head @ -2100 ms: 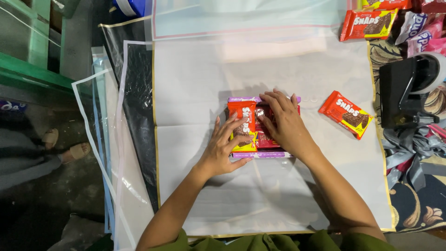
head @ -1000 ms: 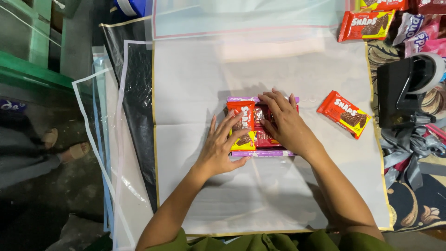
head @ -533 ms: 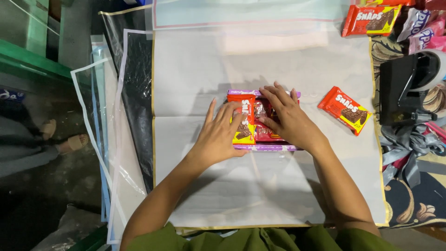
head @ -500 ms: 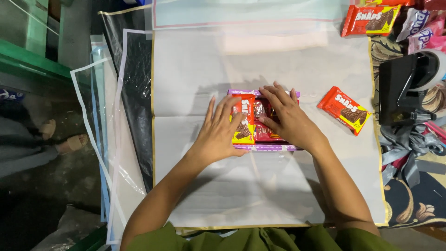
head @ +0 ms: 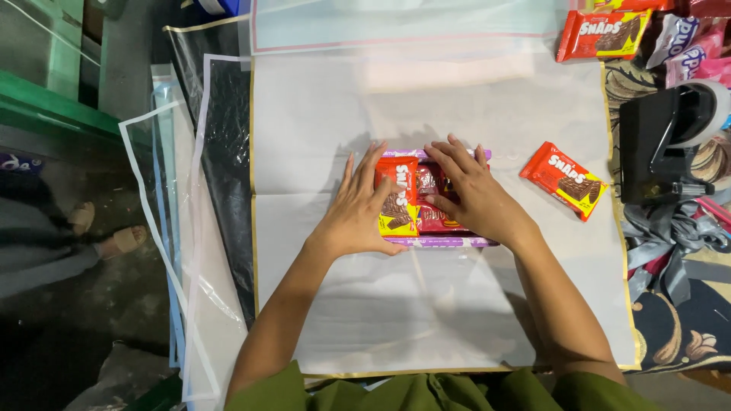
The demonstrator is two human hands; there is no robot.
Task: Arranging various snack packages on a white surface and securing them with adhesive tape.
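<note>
Both hands lie flat: the left hand [head: 358, 217] and right hand [head: 476, 194] press a stack of snack packets [head: 407, 202] mid-sheet; another packet [head: 564, 180] lies nearer the right edge.

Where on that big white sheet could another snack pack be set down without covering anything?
The white sheet is bare above the snack stack, which the left hand and right hand press, and below it between the forearms. It is crowded to the right: a loose red wafer pack, a black tape dispenser and more packs.

Red-and-yellow snack packets [head: 399, 192] on a purple box [head: 438, 241], over a white sheet [head: 320, 122].
</note>
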